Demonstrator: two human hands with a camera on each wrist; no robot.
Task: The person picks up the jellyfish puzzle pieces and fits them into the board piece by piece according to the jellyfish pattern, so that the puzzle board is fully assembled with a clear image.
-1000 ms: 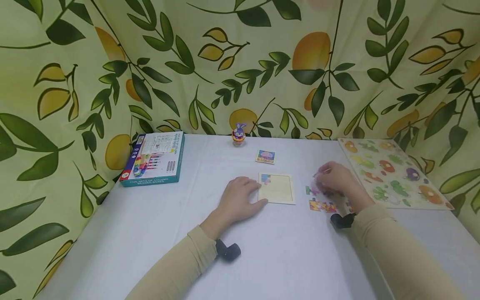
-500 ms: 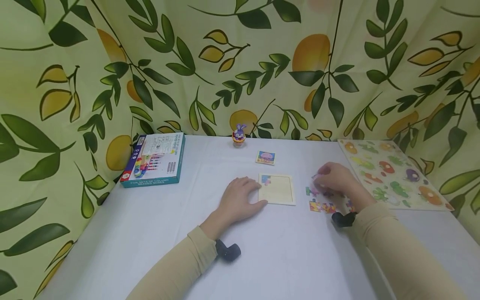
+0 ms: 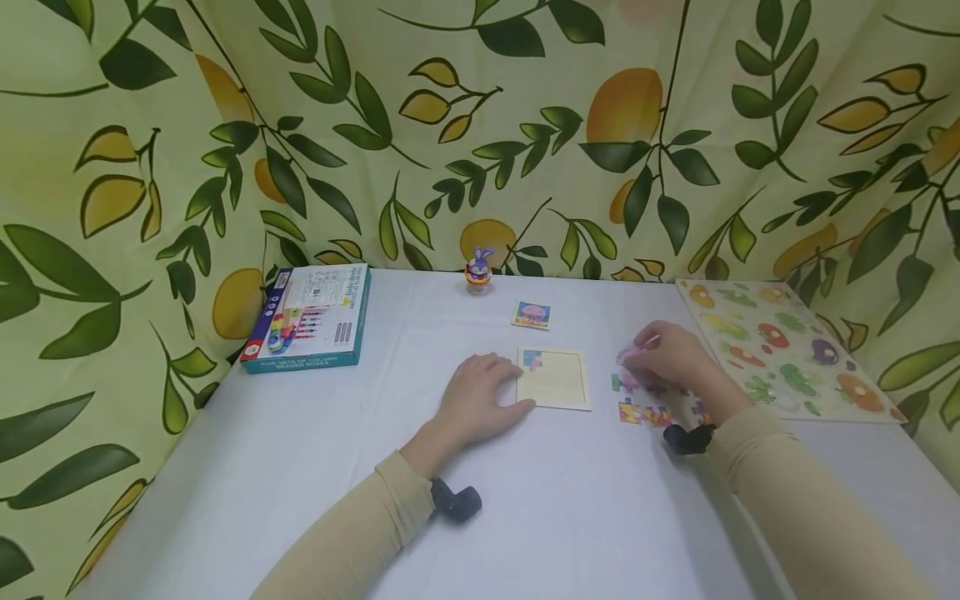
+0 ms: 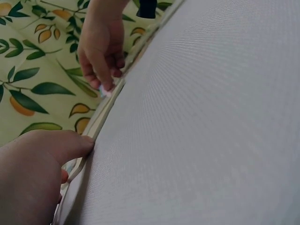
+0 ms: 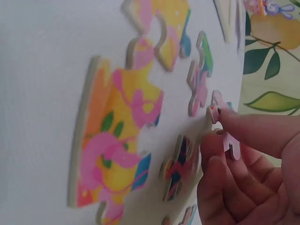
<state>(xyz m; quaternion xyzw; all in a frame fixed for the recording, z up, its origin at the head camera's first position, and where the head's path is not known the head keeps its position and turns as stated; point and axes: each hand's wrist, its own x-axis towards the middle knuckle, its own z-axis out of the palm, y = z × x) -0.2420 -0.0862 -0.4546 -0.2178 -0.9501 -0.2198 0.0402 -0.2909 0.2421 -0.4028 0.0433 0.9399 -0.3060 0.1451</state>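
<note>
My left hand [image 3: 474, 402] rests at the left side of a square wooden puzzle tray [image 3: 558, 385], its thumb [image 4: 77, 146] touching the near rim. In the tray's far left corner lies a small blue-and-pink section of puzzle [image 3: 532, 358]. To the right, my right hand [image 3: 669, 360] pinches a pink puzzle piece [image 5: 230, 143] between thumb and fingers, just above the table. Below that hand several loose puzzle pieces [image 3: 637, 412] lie in rows, partly hidden by it. Yellow, orange and pink pieces [image 5: 119, 150] show up close in the right wrist view.
A small picture card [image 3: 532, 314] lies behind the tray, with a purple rabbit figure [image 3: 477, 271] farther back. A boxed bead set [image 3: 307, 321] stands at the back left. On the right lies a vegetable-picture board [image 3: 795, 346]. A patterned curtain [image 3: 420, 167] borders the table.
My right hand has shifted slightly left and away with the pink puzzle piece, uncovering more of the loose pieces beneath. The left hand and the tray stay in place.
</note>
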